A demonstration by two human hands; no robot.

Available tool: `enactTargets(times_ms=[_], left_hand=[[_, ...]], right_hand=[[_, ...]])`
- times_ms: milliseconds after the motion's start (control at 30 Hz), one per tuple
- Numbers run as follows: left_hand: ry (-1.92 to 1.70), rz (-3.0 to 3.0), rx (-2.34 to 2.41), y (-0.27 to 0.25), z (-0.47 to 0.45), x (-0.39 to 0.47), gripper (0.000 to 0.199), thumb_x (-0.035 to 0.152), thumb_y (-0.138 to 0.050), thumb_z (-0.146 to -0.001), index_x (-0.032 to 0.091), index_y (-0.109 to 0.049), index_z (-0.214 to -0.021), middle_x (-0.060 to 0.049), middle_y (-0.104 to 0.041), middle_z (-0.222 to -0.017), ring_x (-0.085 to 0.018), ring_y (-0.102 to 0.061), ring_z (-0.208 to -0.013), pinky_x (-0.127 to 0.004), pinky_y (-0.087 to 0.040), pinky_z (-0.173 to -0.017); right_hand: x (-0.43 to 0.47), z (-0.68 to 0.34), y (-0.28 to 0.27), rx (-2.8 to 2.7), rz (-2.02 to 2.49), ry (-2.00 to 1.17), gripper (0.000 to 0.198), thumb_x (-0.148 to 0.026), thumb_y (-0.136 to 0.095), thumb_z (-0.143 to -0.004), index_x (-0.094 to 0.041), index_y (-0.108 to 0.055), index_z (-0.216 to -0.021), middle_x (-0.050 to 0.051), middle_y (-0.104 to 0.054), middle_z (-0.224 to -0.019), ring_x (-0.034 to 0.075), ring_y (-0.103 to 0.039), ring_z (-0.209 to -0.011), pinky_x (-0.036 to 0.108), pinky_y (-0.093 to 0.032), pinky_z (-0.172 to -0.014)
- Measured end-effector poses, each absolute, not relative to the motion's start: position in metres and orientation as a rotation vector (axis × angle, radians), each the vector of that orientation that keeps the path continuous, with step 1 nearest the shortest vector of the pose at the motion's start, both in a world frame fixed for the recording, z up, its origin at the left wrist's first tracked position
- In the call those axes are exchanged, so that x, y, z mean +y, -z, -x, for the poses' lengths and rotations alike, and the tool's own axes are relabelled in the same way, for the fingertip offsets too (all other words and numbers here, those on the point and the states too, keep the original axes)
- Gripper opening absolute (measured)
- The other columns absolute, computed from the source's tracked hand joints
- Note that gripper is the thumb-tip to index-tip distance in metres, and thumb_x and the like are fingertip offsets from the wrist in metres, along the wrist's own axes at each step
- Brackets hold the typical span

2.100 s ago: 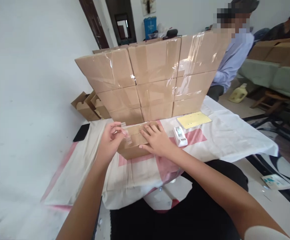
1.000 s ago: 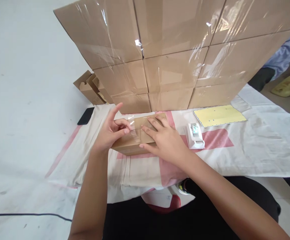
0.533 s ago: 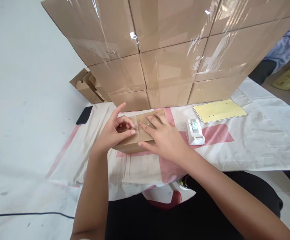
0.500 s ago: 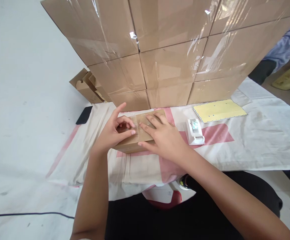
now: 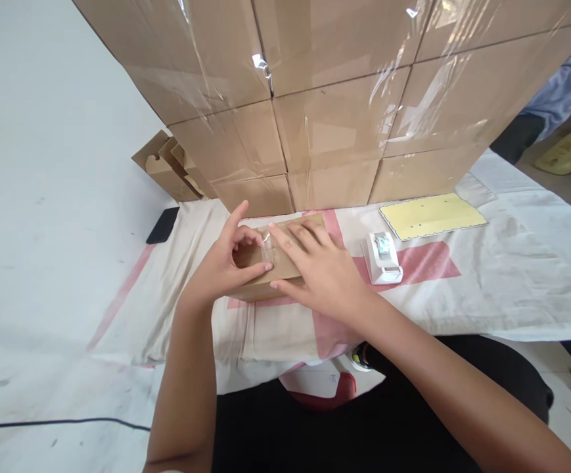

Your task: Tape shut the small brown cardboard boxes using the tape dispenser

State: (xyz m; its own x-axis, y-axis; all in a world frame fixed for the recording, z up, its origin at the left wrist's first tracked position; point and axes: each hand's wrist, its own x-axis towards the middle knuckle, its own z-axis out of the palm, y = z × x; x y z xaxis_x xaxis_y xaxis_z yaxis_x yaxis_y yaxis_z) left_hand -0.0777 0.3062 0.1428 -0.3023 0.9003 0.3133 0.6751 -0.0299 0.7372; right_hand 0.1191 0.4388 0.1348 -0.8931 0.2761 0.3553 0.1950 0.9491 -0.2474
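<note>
A closed brown cardboard box [image 5: 285, 264] lies lengthwise on the cloth in front of me. Clear tape [image 5: 266, 251] runs across its top, with a shiny, raised bit at the far side. My left hand [image 5: 228, 259] is at the box's left end, index finger raised, other fingers curled by the tape, thumb resting apart from them on the near edge. Spread across the right half of the top is my right hand [image 5: 319, 266], its fingers flat and its thumb at the near edge. To the right of that hand stands a white tape dispenser [image 5: 384, 259].
A tall stack of taped cardboard boxes [image 5: 334, 131] rises right behind the work spot. At left are an opened carton [image 5: 167, 167] and a black phone-like slab [image 5: 163, 225]. A yellow sheet [image 5: 433, 217] lies on the cloth [image 5: 512, 289] at right.
My right index finger has slid away from me and slightly left across the box top. The tape now glints and lifts near my left fingertips. The left hand has barely shifted.
</note>
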Motion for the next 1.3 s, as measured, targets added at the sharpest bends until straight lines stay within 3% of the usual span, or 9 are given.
enactTargets(times_ms=[100, 167, 400, 500, 700, 767, 933, 1067, 1300], left_hand=[[-1.263, -1.654, 1.977, -0.143, 0.077, 0.306, 0.107, 0.037, -0.087, -0.081, 0.035, -0.024, -0.166, -0.001, -0.069, -0.105, -0.021, -0.063, -0.099, -0.037, -0.048, -0.092], [-1.249, -1.664, 1.993, -0.143, 0.077, 0.305, 0.107, 0.039, -0.087, -0.081, 0.035, -0.023, -0.167, -0.003, -0.069, -0.109, -0.022, -0.063, -0.1, -0.038, -0.048, -0.092], [-1.197, -1.686, 2.128, -0.138, 0.083, 0.306, 0.097, 0.048, -0.077, -0.089, 0.034, -0.02, -0.167, -0.007, -0.069, -0.122, -0.022, -0.063, -0.105, -0.039, -0.048, -0.089], [-1.197, -1.661, 2.211, -0.138, 0.083, 0.307, 0.09, 0.049, -0.073, -0.092, 0.033, -0.023, -0.166, -0.009, -0.068, -0.128, -0.024, -0.063, -0.116, -0.039, -0.048, -0.09], [-1.13, -1.68, 2.296, -0.146, 0.076, 0.306, 0.073, 0.051, -0.068, -0.096, 0.034, -0.039, -0.16, -0.009, -0.063, -0.146, -0.029, -0.054, -0.138, -0.049, -0.045, -0.11], [-1.132, -1.689, 2.263, -0.147, 0.074, 0.307, 0.07, 0.05, -0.068, -0.096, 0.033, -0.042, -0.159, -0.008, -0.068, -0.139, -0.028, -0.058, -0.133, -0.048, -0.045, -0.112], [-1.251, -1.703, 2.189, -0.15, 0.075, 0.316, 0.069, 0.039, -0.073, -0.094, 0.033, -0.046, -0.158, -0.001, -0.077, -0.1, -0.019, -0.071, -0.094, -0.036, -0.054, -0.094], [-1.261, -1.737, 2.292, -0.158, 0.076, 0.323, 0.058, 0.035, -0.073, -0.093, 0.033, -0.057, -0.149, 0.0, -0.078, -0.097, -0.018, -0.069, -0.089, -0.036, -0.053, -0.093], [-1.101, -1.573, 2.277, -0.169, 0.077, 0.331, 0.054, 0.039, -0.074, -0.091, 0.033, -0.062, -0.142, 0.0, -0.077, -0.097, -0.017, -0.068, -0.088, -0.033, -0.052, -0.086]], right_hand=[[0.439, -0.121, -0.133, -2.654, 0.27, -0.172, 0.087, -0.059, -0.072, -0.099, -0.029, -0.032, -0.17, 0.014, -0.033, -0.167, 0.043, -0.032, -0.15, 0.066, -0.03, -0.123], [0.44, -0.122, -0.131, -2.63, 0.211, -0.119, 0.079, -0.056, -0.071, -0.101, -0.031, -0.037, -0.168, 0.013, -0.03, -0.169, 0.042, -0.03, -0.151, 0.064, -0.026, -0.124], [0.447, -0.125, -0.126, -2.551, 0.075, -0.047, 0.064, -0.042, -0.072, -0.103, -0.034, -0.048, -0.161, 0.012, -0.039, -0.162, 0.036, -0.041, -0.141, 0.057, -0.036, -0.118], [0.448, -0.125, -0.124, -2.539, 0.058, -0.055, 0.06, -0.04, -0.071, -0.103, -0.032, -0.051, -0.16, 0.013, -0.044, -0.158, 0.035, -0.043, -0.138, 0.055, -0.039, -0.115], [0.448, -0.127, -0.121, -2.545, 0.05, -0.067, 0.058, -0.035, -0.07, -0.104, -0.03, -0.053, -0.159, 0.014, -0.047, -0.155, 0.034, -0.046, -0.131, 0.054, -0.041, -0.114], [0.45, -0.128, -0.119, -2.54, 0.04, -0.052, 0.057, -0.033, -0.071, -0.103, -0.028, -0.055, -0.157, 0.014, -0.049, -0.152, 0.033, -0.049, -0.126, 0.053, -0.042, -0.113], [0.455, -0.131, -0.113, -2.483, 0.011, -0.01, 0.053, -0.024, -0.065, -0.105, -0.032, -0.055, -0.156, 0.013, -0.049, -0.152, 0.032, -0.052, -0.125, 0.054, -0.045, -0.111], [0.458, -0.13, -0.111, -2.435, 0.0, -0.02, 0.055, -0.019, -0.059, -0.107, -0.034, -0.052, -0.159, 0.014, -0.045, -0.157, 0.032, -0.052, -0.129, 0.057, -0.044, -0.112], [0.457, -0.128, -0.111, -2.458, -0.003, -0.03, 0.059, -0.02, -0.061, -0.106, -0.035, -0.048, -0.161, 0.014, -0.043, -0.161, 0.031, -0.053, -0.128, 0.056, -0.043, -0.112]])
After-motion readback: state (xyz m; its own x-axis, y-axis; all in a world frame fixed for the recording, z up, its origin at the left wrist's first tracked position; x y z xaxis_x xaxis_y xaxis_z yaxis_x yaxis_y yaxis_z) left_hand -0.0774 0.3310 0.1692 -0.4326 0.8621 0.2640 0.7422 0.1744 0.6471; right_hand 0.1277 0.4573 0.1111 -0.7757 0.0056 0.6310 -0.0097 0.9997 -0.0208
